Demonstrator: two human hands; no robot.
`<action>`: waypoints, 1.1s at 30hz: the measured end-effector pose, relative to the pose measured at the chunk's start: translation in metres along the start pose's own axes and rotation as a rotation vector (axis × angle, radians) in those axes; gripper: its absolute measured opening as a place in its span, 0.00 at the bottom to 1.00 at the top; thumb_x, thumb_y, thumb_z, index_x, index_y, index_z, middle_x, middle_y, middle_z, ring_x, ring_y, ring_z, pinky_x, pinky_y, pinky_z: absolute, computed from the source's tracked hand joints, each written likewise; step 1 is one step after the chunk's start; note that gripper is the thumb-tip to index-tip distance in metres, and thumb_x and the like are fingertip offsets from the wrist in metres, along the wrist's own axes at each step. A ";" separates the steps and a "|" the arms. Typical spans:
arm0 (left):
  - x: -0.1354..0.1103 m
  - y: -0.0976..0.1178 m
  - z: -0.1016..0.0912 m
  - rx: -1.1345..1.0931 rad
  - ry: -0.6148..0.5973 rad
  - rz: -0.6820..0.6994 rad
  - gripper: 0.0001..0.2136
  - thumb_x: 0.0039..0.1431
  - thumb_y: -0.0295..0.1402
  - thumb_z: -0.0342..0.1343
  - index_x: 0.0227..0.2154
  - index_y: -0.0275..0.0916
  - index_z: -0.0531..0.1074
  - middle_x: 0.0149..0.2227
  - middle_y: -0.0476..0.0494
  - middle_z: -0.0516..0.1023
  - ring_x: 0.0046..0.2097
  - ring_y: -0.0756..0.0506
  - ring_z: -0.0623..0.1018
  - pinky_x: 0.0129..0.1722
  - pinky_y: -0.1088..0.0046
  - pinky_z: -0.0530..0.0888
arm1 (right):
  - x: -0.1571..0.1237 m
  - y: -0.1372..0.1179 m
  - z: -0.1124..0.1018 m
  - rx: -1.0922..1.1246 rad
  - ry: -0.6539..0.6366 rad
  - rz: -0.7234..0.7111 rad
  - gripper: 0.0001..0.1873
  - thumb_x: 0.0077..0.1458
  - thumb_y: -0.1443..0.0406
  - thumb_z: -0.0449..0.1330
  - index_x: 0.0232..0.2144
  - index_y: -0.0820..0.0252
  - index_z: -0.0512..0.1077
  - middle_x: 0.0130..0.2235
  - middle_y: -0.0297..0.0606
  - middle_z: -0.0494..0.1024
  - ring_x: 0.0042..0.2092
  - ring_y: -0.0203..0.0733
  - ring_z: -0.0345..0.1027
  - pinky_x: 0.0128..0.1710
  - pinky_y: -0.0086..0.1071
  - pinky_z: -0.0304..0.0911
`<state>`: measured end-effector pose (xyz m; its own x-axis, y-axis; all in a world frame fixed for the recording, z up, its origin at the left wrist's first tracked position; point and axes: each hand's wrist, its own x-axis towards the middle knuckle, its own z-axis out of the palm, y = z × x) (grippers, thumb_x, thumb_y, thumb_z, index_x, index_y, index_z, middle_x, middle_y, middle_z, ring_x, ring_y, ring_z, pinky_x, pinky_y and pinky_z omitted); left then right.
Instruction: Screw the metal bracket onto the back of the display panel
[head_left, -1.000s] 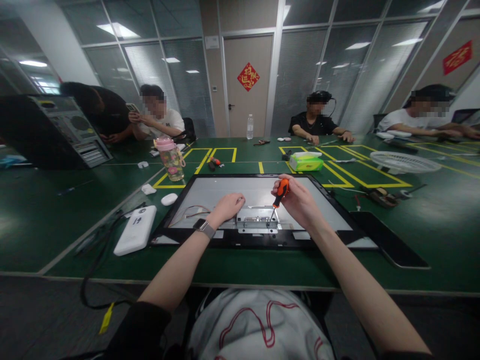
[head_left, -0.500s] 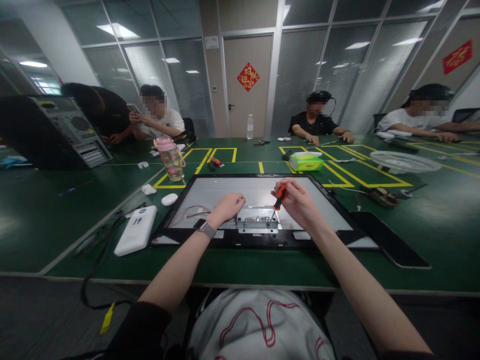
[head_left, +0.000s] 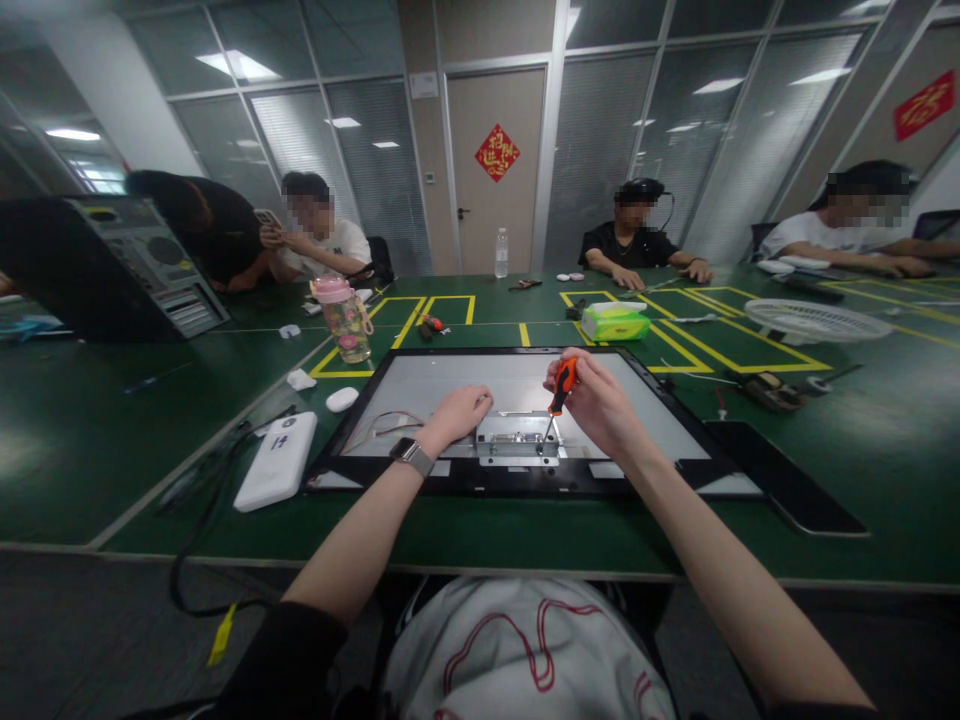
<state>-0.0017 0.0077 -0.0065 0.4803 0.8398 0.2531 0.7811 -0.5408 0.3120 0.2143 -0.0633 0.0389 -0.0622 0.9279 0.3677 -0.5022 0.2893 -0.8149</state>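
A flat monitor panel (head_left: 420, 385) in a black frame lies face down on the green table before me. A small metal bracket (head_left: 517, 442) sits on its near middle. My right hand (head_left: 596, 405) is closed round an orange and black screwdriver (head_left: 560, 386), whose tip points down onto the bracket's right part. My left hand (head_left: 456, 413), with a watch on the wrist, rests on the panel just left of the bracket, fingers curled down on it. Thin wires (head_left: 384, 420) run across the panel at the left.
A white power bank (head_left: 275, 461), a white mouse-like piece (head_left: 342, 398) and a pink-lidded bottle (head_left: 345, 318) lie left. A dark phone (head_left: 780, 478) lies right, a green tissue pack (head_left: 615, 322) behind. A computer case (head_left: 120, 265) stands far left. Other people sit around the table.
The camera has shifted slightly. My right hand and the screwdriver stay on the bracket, with a small turn of the handle. My left hand has not moved.
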 end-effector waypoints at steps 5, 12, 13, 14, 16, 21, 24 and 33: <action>0.000 -0.001 0.001 0.017 0.000 0.010 0.13 0.64 0.32 0.44 0.38 0.37 0.75 0.41 0.41 0.79 0.43 0.42 0.76 0.45 0.68 0.71 | -0.001 0.000 0.002 0.004 0.010 -0.025 0.12 0.42 0.56 0.71 0.28 0.52 0.75 0.32 0.29 0.72 0.35 0.34 0.66 0.47 0.33 0.65; 0.000 -0.002 0.001 0.005 0.006 0.014 0.14 0.64 0.33 0.43 0.39 0.37 0.75 0.41 0.41 0.79 0.44 0.43 0.76 0.46 0.69 0.71 | -0.001 -0.001 0.001 0.008 -0.048 0.013 0.13 0.50 0.54 0.65 0.37 0.51 0.74 0.30 0.31 0.74 0.32 0.34 0.67 0.41 0.33 0.66; 0.000 -0.002 0.001 0.005 0.006 0.015 0.14 0.64 0.33 0.43 0.39 0.38 0.75 0.41 0.41 0.79 0.44 0.43 0.76 0.46 0.69 0.71 | 0.000 -0.001 0.001 0.008 -0.051 0.009 0.13 0.51 0.54 0.65 0.37 0.51 0.74 0.30 0.31 0.74 0.31 0.34 0.67 0.40 0.33 0.66; 0.000 -0.002 0.002 0.005 0.006 0.015 0.14 0.64 0.33 0.43 0.39 0.38 0.75 0.41 0.41 0.79 0.44 0.43 0.76 0.46 0.69 0.70 | 0.000 -0.001 0.000 0.008 -0.049 0.003 0.13 0.51 0.54 0.64 0.37 0.52 0.74 0.30 0.31 0.74 0.31 0.34 0.67 0.40 0.33 0.66; 0.000 -0.003 0.002 0.002 0.006 0.013 0.14 0.64 0.34 0.43 0.39 0.38 0.75 0.41 0.41 0.79 0.44 0.43 0.76 0.46 0.68 0.70 | 0.001 -0.001 -0.001 0.006 -0.028 -0.007 0.13 0.51 0.54 0.65 0.37 0.53 0.74 0.31 0.31 0.74 0.32 0.34 0.68 0.39 0.32 0.66; -0.001 -0.001 0.000 -0.012 0.005 0.006 0.14 0.64 0.34 0.44 0.38 0.37 0.75 0.41 0.41 0.79 0.43 0.43 0.76 0.45 0.69 0.70 | 0.000 0.001 -0.001 -0.033 0.032 -0.021 0.16 0.48 0.55 0.67 0.39 0.52 0.75 0.34 0.33 0.77 0.35 0.35 0.71 0.40 0.31 0.65; -0.001 0.000 0.000 -0.016 0.005 0.004 0.14 0.64 0.33 0.44 0.38 0.37 0.75 0.41 0.41 0.79 0.43 0.43 0.76 0.45 0.69 0.71 | -0.001 0.001 0.000 -0.053 0.040 -0.030 0.16 0.45 0.56 0.69 0.37 0.52 0.76 0.34 0.33 0.79 0.36 0.37 0.72 0.41 0.33 0.65; 0.000 -0.001 0.001 0.011 0.011 0.016 0.13 0.64 0.32 0.44 0.37 0.38 0.75 0.40 0.41 0.79 0.43 0.43 0.76 0.45 0.69 0.71 | 0.000 0.001 -0.001 -0.032 0.014 -0.056 0.11 0.42 0.59 0.71 0.29 0.51 0.75 0.32 0.29 0.75 0.35 0.34 0.68 0.43 0.33 0.65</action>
<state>-0.0017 0.0082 -0.0078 0.4889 0.8302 0.2679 0.7775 -0.5539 0.2977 0.2147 -0.0632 0.0375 -0.0231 0.9132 0.4069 -0.4768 0.3476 -0.8073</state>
